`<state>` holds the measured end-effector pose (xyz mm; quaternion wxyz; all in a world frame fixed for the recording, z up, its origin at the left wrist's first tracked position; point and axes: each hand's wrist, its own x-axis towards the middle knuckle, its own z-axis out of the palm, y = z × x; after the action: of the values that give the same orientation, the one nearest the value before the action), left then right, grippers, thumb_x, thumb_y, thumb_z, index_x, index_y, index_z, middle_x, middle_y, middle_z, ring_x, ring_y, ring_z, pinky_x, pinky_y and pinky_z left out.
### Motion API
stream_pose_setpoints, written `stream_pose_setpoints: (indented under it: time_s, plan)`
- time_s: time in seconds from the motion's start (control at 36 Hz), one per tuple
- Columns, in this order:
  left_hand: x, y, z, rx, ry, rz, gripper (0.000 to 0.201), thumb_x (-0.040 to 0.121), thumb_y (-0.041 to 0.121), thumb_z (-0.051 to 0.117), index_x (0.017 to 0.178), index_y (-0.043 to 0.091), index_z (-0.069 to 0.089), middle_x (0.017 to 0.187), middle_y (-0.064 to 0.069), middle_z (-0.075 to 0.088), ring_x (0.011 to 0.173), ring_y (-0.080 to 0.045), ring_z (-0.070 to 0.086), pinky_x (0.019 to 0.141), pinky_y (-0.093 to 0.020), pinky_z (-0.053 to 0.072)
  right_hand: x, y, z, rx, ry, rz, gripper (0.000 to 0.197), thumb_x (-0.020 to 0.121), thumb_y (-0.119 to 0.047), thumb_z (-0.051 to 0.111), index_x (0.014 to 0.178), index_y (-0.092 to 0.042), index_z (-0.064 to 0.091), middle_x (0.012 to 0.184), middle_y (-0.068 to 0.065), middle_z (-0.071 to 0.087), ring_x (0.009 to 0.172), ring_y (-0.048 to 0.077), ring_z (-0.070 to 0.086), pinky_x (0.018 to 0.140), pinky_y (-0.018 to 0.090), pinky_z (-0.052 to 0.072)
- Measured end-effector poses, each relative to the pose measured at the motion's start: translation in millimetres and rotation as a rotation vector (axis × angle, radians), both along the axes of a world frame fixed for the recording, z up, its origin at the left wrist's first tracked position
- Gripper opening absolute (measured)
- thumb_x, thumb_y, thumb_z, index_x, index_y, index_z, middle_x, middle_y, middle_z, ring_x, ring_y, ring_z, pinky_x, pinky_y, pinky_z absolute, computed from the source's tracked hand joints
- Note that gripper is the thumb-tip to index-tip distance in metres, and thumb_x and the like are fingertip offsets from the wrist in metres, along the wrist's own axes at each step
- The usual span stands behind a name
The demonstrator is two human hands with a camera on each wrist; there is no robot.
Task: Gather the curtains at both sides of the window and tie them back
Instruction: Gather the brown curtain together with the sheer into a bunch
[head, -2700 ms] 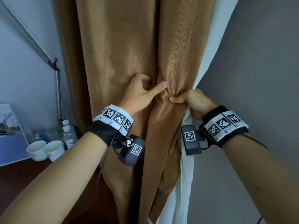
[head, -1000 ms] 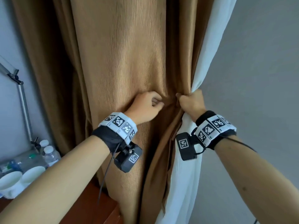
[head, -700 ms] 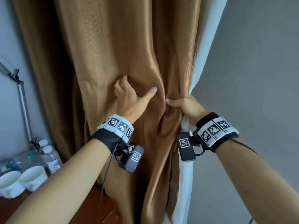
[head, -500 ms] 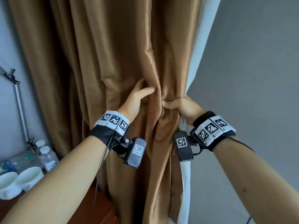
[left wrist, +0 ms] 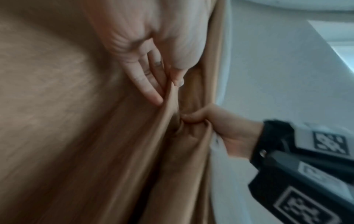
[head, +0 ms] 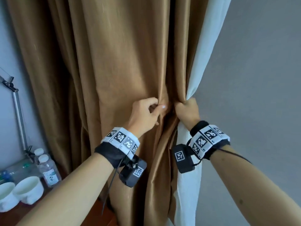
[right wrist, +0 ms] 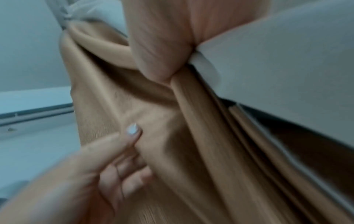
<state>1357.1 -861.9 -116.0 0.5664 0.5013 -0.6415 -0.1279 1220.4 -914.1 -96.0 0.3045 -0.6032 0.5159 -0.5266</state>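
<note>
A brown curtain [head: 123, 66] with a white lining [head: 205, 51] on its right edge hangs in front of me. My right hand [head: 180, 106] grips a bunch of gathered folds at that edge, brown cloth and lining together. Just left of it, my left hand [head: 158, 108] pinches a further fold of the brown cloth between thumb and fingers. In the left wrist view the fold runs between the fingers [left wrist: 151, 91] and the thumb, with the right hand [left wrist: 210, 125] clenched below. The right wrist view is blurred; the curtain [right wrist: 201, 136] fans out from my grip.
A grey wall [head: 260, 95] stands to the right of the curtain. At lower left, two white cups [head: 27, 188] and water bottles [head: 47, 168] sit on a wooden table [head: 91, 216]. A metal lamp arm [head: 19, 118] rises beside them.
My left hand spread flat on the cloth further left, then drew a fold rightward and now pinches it beside the right hand. The right hand kept its grip.
</note>
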Motion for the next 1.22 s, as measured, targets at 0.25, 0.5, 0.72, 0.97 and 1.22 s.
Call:
stream_pose_setpoints:
  time_s: [0.25, 0.5, 0.72, 0.97, 1.22]
  plan:
    - [-2, 7, 15, 0.091, -0.061, -0.181, 0.047, 0.096, 0.011, 0.059, 0.056, 0.017, 0.034, 0.049, 0.011, 0.035, 0.040, 0.002, 0.037, 0.045, -0.011, 0.028, 17, 26, 6, 0.071, -0.233, 0.286, 0.029, 0.096, -0.024, 0.052, 0.121, -0.012, 0.063, 0.105, 0.000, 0.069, 0.106, 0.018, 0.065, 0.093, 0.031, 0.052]
    - [1, 14, 2, 0.243, 0.066, -0.333, 0.016, 0.086, 0.002, 0.066, 0.102, 0.005, 0.068, 0.095, -0.006, 0.074, 0.093, -0.013, 0.070, 0.086, -0.026, 0.055, 18, 30, 4, 0.021, -0.123, 0.381, 0.058, 0.072, -0.036, 0.083, 0.116, -0.004, 0.062, 0.100, 0.004, 0.073, 0.095, 0.013, 0.071, 0.085, 0.030, 0.055]
    - [29, 4, 1, 0.228, 0.081, -0.155, 0.019, 0.084, 0.011, 0.074, 0.096, 0.025, 0.069, 0.091, 0.005, 0.071, 0.090, -0.012, 0.068, 0.088, -0.032, 0.055, 16, 14, -5, -0.019, 0.028, 0.099, 0.030, 0.087, -0.020, 0.067, 0.112, -0.005, 0.068, 0.103, 0.007, 0.071, 0.099, 0.022, 0.067, 0.093, 0.041, 0.053]
    - [75, 14, 17, -0.001, 0.137, 0.559, 0.091, 0.063, 0.052, 0.084, 0.133, 0.017, 0.038, 0.135, -0.006, 0.036, 0.128, -0.022, 0.034, 0.109, -0.035, 0.034, 14, 19, -3, 0.042, -0.154, 0.106, 0.036, 0.084, -0.008, 0.071, 0.118, -0.001, 0.063, 0.106, 0.007, 0.069, 0.099, 0.022, 0.067, 0.091, 0.035, 0.054]
    - [78, 22, 18, 0.077, 0.296, 0.349, 0.063, 0.074, 0.027, 0.083, 0.124, 0.010, 0.049, 0.112, 0.003, 0.060, 0.108, -0.016, 0.058, 0.088, -0.019, 0.042, 27, 33, -4, 0.014, -0.176, 0.022, 0.030, 0.086, -0.008, 0.069, 0.115, -0.002, 0.064, 0.093, 0.000, 0.068, 0.092, 0.019, 0.067, 0.083, 0.030, 0.054]
